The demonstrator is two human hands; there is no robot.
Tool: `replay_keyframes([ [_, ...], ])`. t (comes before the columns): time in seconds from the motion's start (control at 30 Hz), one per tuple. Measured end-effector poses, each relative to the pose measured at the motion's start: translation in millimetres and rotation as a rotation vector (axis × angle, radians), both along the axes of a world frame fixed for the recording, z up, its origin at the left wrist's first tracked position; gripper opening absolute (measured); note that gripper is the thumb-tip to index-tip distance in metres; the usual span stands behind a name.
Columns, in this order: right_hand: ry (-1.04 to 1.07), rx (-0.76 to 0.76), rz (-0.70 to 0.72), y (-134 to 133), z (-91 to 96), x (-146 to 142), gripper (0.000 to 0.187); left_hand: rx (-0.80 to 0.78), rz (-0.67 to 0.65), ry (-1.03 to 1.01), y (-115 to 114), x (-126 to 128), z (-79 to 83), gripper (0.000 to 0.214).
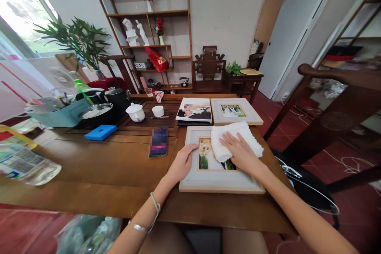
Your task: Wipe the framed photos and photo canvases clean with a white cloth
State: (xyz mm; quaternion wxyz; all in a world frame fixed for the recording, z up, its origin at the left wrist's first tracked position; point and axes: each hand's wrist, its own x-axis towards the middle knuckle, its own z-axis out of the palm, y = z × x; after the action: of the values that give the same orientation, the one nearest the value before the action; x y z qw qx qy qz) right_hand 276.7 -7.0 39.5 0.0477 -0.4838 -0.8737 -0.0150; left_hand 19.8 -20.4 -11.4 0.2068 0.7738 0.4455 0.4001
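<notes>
A light wood picture frame [190, 184] lies flat at the table's front edge, with a wide pale mat around a photo. My left hand [182, 162] grips its left side, thumb on top and the other fingers mostly hidden. A white cloth [250, 139] covers the upper right part of the frame and hides some of the photo. On that cloth my right hand [238, 149] rests flat, fingers spread and pressing down. Just behind are a second framed photo [238, 117] and, left of it, a photo album [194, 110] with a picture cover.
A phone [158, 142] lies left of the frame. Farther left are a blue block [100, 132], a white lidded cup [135, 112], a black kettle [114, 97] and a clear bottle [26, 162]. A dark wooden chair [327, 119] stands close on the right.
</notes>
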Motion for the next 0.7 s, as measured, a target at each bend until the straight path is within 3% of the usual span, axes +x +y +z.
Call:
replay_keyframes([
  [0.1, 0.044, -0.126, 0.086, -20.8, 7.1, -13.9, 0.08, 0.011, -0.008, -0.009, 0.2, -0.9, -1.1, 0.04],
  [0.23, 0.208, -0.418, 0.528, -36.9, 16.4, -17.4, 0.079, -0.01, -0.029, -0.033, 0.3, -2.3, -2.3, 0.042],
  [0.3, 0.245, -0.502, 0.625, -32.0, 18.5, -10.3, 0.072, -0.022, -0.018, -0.037, 0.4, -2.2, -2.1, 0.042],
  [0.4, 0.232, -0.462, 0.513, -13.7, 16.2, 7.6, 0.068, -0.009, 0.003, -0.025, 0.4, -1.2, -0.5, 0.04],
  [0.57, 0.082, 0.037, 0.022, 15.3, 2.0, 32.0, 0.075, -0.001, -0.005, -0.005, 0.0, -0.4, 2.2, 0.039],
  [0.7, 0.009, 0.167, -0.125, 21.5, -8.0, 28.3, 0.074, -0.001, -0.002, 0.0, 0.3, -1.0, 1.7, 0.038],
])
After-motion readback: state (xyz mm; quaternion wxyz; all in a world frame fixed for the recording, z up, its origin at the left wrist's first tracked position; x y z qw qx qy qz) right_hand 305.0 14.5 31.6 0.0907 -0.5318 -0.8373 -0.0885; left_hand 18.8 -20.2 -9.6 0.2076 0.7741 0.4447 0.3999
